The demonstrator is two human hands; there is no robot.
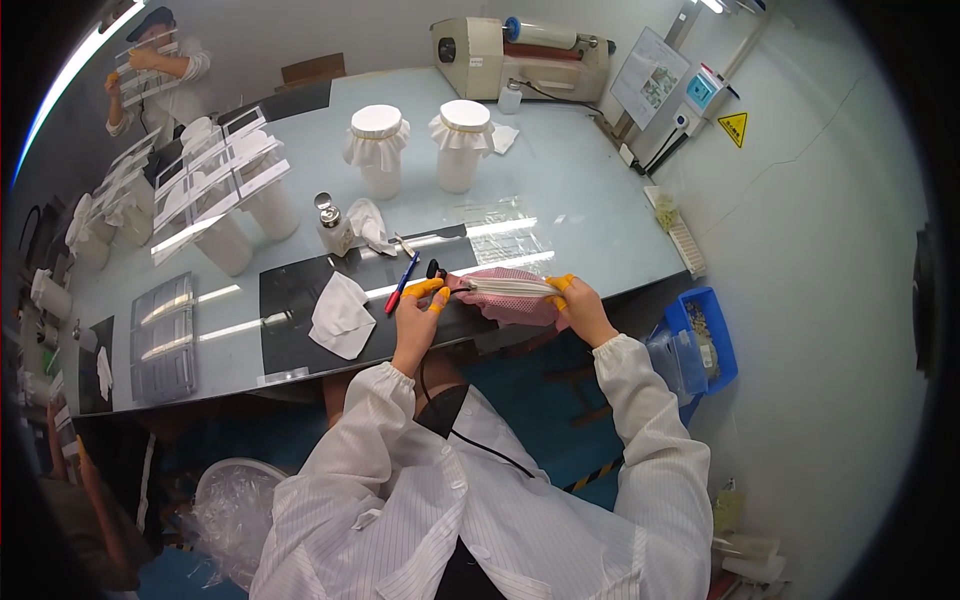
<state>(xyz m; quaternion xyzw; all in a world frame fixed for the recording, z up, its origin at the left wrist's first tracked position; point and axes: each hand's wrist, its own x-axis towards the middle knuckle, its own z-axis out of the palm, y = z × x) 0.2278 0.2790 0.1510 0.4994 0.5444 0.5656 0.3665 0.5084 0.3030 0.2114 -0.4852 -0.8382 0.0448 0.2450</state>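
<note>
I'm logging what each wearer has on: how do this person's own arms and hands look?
Both sleeves are long, white and finely striped, gathered at the wrists. The left hand and right hand wear yellow-orange finger covers on some fingertips, with no full gloves visible. Exactly how many are covered is unclear.

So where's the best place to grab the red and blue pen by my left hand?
Probably pinch the pen around its middle from above, thumb and finger on its long sides: it's slim, lying slantwise on the table, with your left hand just to its right.
</note>
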